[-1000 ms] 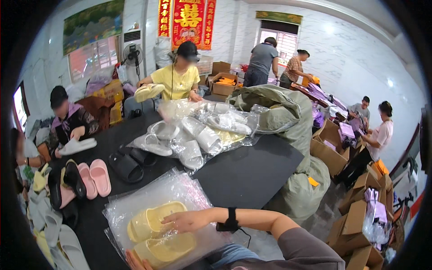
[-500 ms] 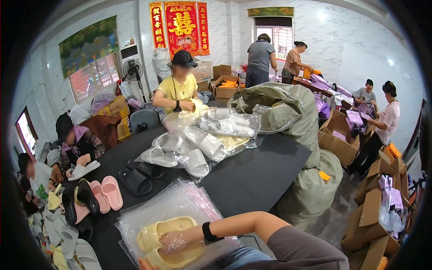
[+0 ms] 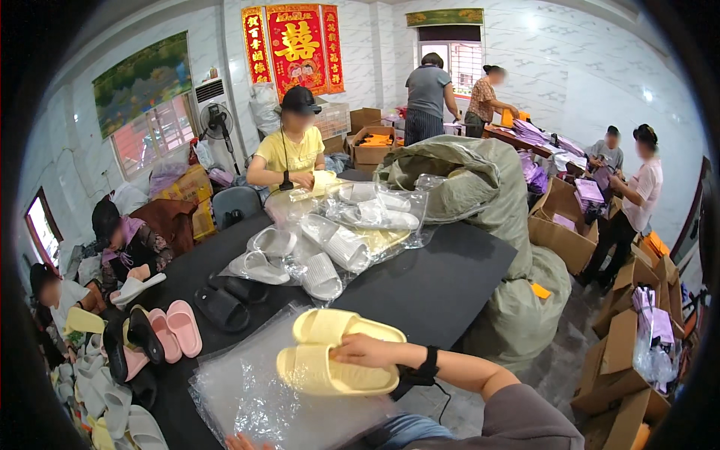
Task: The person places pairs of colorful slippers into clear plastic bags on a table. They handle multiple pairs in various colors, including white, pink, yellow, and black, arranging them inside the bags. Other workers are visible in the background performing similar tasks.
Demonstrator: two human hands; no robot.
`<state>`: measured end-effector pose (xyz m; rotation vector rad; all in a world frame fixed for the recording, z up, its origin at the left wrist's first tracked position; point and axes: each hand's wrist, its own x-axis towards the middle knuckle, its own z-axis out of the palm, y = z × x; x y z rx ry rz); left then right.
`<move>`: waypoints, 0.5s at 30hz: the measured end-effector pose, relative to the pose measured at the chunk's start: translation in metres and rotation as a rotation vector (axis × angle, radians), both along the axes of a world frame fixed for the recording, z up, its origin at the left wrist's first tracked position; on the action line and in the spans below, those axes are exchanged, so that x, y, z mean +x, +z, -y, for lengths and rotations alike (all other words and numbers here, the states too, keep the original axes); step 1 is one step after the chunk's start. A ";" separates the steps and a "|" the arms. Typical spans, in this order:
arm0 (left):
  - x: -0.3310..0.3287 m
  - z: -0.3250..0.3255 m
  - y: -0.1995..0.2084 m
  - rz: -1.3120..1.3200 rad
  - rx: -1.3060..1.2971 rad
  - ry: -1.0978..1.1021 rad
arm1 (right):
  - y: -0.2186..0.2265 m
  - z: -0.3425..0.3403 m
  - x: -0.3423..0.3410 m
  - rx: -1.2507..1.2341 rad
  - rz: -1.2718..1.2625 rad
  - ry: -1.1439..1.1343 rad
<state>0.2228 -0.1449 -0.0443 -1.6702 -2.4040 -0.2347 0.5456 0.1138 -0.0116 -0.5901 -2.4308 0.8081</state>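
My right hand point(image 3: 366, 351) grips a pair of pale yellow slide slippers point(image 3: 337, 367), held side by side above a stack of clear plastic bags point(image 3: 247, 375). Its fingers are at the straps. At the lower edge of the picture, the fingertips of my left hand point(image 3: 246, 442) rest spread on the near edge of the bags; the rest of that hand is out of view. The bags lie flat on the black table point(image 3: 420, 300). Beyond them sits a pair of black slides point(image 3: 222, 307), with pink slides point(image 3: 182, 328) to its left.
Bagged grey and white slides point(image 3: 330, 240) are heaped mid-table. Loose slippers point(image 3: 112, 397) crowd the left edge. Large green sacks point(image 3: 491, 176) stand at the table's right, with cardboard boxes point(image 3: 607, 360) beyond. A person in yellow point(image 3: 289, 154) works across the table; others are at both sides.
My right hand has moved up and to the right with the yellow slippers, from low over the bags to above them. My left hand stays near the lower edge, now away from the slippers.
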 end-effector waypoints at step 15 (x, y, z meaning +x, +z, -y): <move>0.033 -0.042 0.017 -0.001 -0.149 -0.016 | 0.086 0.049 0.001 0.209 -0.409 -0.142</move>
